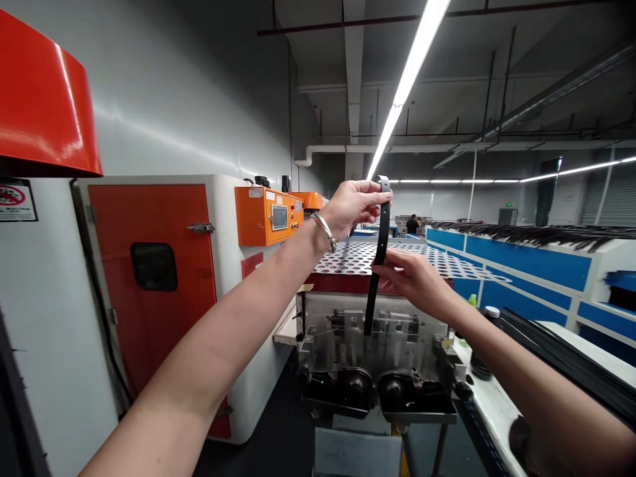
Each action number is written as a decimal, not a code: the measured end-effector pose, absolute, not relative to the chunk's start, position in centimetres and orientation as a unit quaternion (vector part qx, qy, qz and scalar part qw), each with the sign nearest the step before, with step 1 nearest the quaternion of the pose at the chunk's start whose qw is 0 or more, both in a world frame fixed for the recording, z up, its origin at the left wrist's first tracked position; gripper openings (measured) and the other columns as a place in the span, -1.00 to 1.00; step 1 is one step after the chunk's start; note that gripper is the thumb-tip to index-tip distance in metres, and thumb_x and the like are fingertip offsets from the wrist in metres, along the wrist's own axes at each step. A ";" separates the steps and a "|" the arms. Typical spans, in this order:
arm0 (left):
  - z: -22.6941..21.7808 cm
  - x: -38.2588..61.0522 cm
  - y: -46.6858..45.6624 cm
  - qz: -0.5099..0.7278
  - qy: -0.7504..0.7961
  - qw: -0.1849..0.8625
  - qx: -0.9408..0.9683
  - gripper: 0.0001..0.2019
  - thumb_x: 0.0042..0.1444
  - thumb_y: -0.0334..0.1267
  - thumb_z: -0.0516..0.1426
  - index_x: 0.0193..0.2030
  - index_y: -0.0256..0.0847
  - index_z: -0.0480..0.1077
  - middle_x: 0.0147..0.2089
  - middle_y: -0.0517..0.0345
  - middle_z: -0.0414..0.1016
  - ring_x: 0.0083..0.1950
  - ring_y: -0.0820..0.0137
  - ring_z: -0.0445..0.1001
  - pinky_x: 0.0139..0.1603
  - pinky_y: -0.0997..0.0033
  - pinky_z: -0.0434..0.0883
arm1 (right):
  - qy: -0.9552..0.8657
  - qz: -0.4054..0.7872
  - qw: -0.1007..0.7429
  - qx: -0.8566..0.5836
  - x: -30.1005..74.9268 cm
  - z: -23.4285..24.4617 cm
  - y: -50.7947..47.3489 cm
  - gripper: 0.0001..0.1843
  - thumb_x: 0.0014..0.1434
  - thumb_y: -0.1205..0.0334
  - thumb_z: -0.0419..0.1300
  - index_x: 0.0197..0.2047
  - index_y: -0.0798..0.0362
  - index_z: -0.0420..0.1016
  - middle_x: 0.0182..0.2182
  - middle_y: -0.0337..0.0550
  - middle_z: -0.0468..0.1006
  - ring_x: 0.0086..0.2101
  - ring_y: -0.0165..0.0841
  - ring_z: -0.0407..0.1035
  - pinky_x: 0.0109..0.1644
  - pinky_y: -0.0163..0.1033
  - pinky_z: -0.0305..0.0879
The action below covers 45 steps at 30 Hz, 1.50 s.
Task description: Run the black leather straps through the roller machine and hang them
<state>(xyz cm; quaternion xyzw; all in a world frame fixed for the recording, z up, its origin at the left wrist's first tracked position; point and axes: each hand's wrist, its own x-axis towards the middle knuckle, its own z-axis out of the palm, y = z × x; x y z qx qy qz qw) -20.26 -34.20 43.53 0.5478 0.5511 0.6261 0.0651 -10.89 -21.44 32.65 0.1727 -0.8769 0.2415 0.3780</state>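
A black belt strap (382,228) with a row of small holes hangs upright in front of me, bent over slightly at its top end. My left hand (354,204) pinches it near that top end between thumb and fingers. Lower down, my right hand (410,273) has its fingertips closed on the strap's edge. The strap's lower part hangs in front of a machine (342,331) with metal guides and two black trays (417,397) at its front. Behind the hands lies a white perforated sheet (437,255) on top of the machine.
On the left stands a white cabinet with an orange door (154,318), and an orange control box (271,215) beyond it. A white bench (497,411) at right bears a dark bottle (484,351) and black strips (561,358). Blue-panelled racks (527,255) carry more strips. A person (412,225) is far back.
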 end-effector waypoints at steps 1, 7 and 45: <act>43.3 -20.4 -34.4 0.628 0.543 0.062 0.554 -0.94 0.06 -0.36 0.25 -0.35 -0.28 0.45 -0.43 0.21 0.40 -0.49 0.65 0.29 -0.46 0.52 0.25 | -0.877 0.233 0.383 0.173 -11.0 32.6 -21.4 -0.79 0.31 0.12 0.09 -0.30 0.03 0.42 -0.38 -0.16 0.48 -0.40 -0.33 0.39 -0.33 -0.23 0.38; 42.9 -21.1 -34.7 0.632 0.504 0.047 0.587 -0.90 0.05 -0.29 0.26 -0.32 -0.26 0.44 -0.40 0.25 0.37 -0.44 0.64 0.31 -0.44 0.54 0.26 | -0.875 0.172 0.421 0.165 -11.2 32.8 -21.4 -0.78 0.32 0.15 0.08 -0.32 0.03 0.44 -0.39 -0.16 0.47 -0.42 -0.34 0.34 -0.35 -0.24 0.30; 32.7 -21.2 -33.7 0.521 0.681 -0.028 0.513 -0.89 0.05 -0.28 0.21 -0.41 -0.24 0.38 -0.58 0.34 0.30 -0.61 0.60 0.19 -0.55 0.48 0.15 | -0.929 0.202 0.291 0.106 -10.0 25.3 -19.4 -0.79 0.29 0.10 0.11 -0.34 0.03 0.34 -0.41 -0.21 0.40 -0.48 -0.38 0.30 -0.39 -0.26 0.18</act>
